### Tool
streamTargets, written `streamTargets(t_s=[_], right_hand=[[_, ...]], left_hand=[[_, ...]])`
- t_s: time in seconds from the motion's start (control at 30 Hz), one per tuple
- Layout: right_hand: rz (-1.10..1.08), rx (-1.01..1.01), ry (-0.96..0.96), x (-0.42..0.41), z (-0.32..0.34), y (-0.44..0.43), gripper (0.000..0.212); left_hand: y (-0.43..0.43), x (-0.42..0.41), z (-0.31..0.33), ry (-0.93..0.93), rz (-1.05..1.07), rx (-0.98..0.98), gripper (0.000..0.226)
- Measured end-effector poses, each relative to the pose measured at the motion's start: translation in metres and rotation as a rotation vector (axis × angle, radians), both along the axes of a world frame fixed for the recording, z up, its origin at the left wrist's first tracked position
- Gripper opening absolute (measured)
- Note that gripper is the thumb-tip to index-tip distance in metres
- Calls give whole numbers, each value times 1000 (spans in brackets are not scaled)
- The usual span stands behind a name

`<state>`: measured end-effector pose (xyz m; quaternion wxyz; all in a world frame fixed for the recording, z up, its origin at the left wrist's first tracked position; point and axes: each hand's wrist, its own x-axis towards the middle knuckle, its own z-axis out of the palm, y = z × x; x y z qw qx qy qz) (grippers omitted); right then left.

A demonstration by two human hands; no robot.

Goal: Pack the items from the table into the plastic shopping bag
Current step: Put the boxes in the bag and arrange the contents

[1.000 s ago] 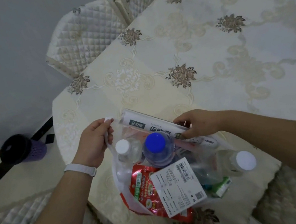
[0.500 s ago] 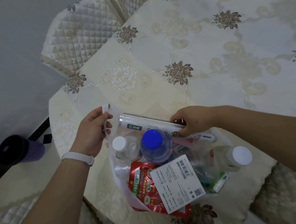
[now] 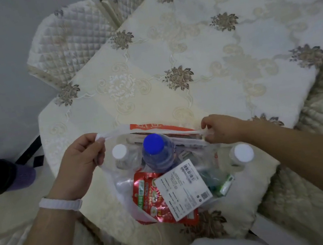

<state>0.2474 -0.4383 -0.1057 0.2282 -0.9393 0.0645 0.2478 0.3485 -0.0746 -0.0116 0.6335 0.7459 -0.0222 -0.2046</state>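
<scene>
Spanning left hand, right hand: bag

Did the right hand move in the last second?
Yes. The right hand has shifted right, away from the blue-capped bottle in the bag, and now pinches the bag handle.

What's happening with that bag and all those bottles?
A person is packing shopping. The left hand and the right hand each pinch a handle of the plastic bag, holding it open on the table. Inside are a blue-capped bottle, two white-capped bottles, a red snack pouch and a white labelled pack.
</scene>
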Motion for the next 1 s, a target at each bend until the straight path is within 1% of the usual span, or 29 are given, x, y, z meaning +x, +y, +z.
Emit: streamTargets(t_s=[0.13, 0.2, 0.27, 0.33, 0.43, 0.5, 0.53, 0.63, 0.73, 0.8, 0.9, 1.0], right_hand=[[-208, 6, 38, -42, -3, -17, 20], [-246, 4, 37, -65, -3, -19, 18], [-307, 8, 16, -88, -6, -14, 10], [-419, 31, -9, -108, -11, -6, 17], [-580, 91, -25, -132, -11, 11, 21], [-684, 123, -48, -143, -8, 19, 25], [-729, 130, -73, -147, -6, 22, 26], [-892, 188, -197, -154, 10, 34, 25], [-1115, 398, -318, -154, 31, 46, 17], [-1215, 528, -377, -151, 48, 52, 15], [-1249, 607, -479, -145, 74, 64, 13], [-1253, 633, -551, -142, 91, 76, 12]], left_hand=[[12, -10, -4, -7, -1, 25, 32], [19, -16, -9, -16, -9, 51, 25], [24, -24, -13, -36, -6, 114, 17], [27, -33, -17, -72, 3, 205, 18], [30, -50, -20, -123, -20, 358, 13], [34, -59, -20, -148, -42, 431, 18], [36, -62, -21, -144, -56, 434, 20], [42, -71, -21, -135, -97, 382, 24], [46, -75, -17, -167, -98, 284, 23], [47, -74, -14, -186, -83, 187, 23], [48, -70, -6, -153, -38, 14, 24], [50, -66, 0, -154, -23, -44, 20]])
